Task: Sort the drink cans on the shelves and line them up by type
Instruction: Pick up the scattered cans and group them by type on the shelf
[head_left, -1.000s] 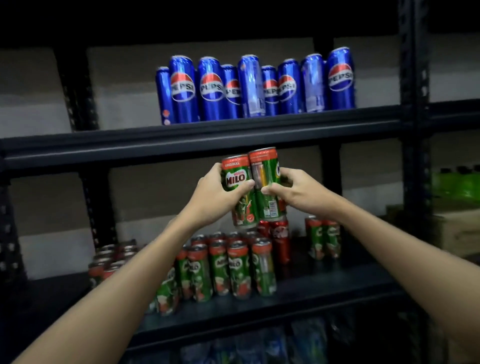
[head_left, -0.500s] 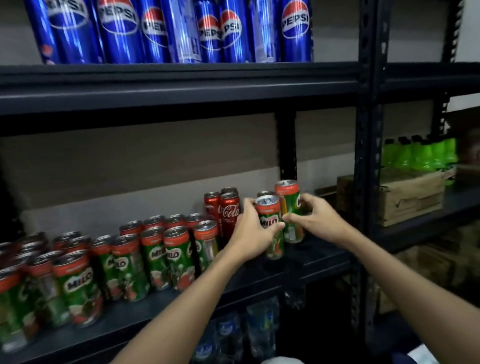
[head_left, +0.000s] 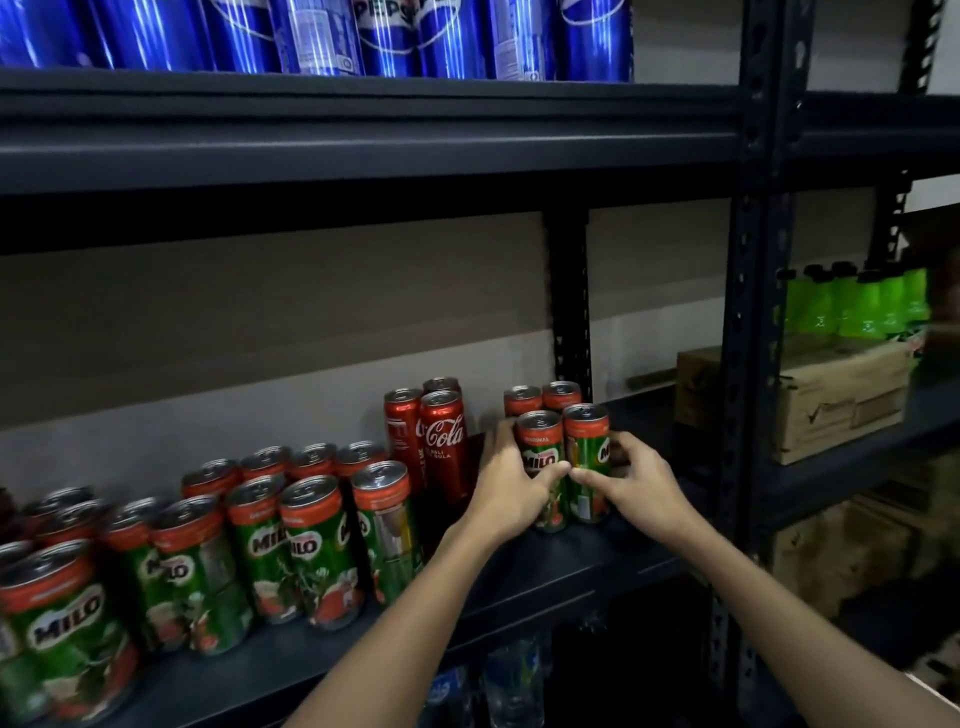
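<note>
Two Milo cans, left can (head_left: 540, 467) grasped by left hand (head_left: 506, 486), right can (head_left: 587, 462) by right hand (head_left: 631, 486), set upright on middle shelf (head_left: 545, 577) before two more. Cola cans (head_left: 431, 436) between Milo groups; sorting apparently unfinished. Blue cans (head_left: 322, 36) above.

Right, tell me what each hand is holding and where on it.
Left hand grips one Milo can round its middle, thumb across the front. Right hand grips the neighbouring Milo can the same way, low on its side.

Dim scene; glare is streaking the glossy blue aluminium cans (head_left: 322, 36), shadow is pooling beneath the dark metal shelf (head_left: 571, 582), edges are bowing and blurring.
</note>
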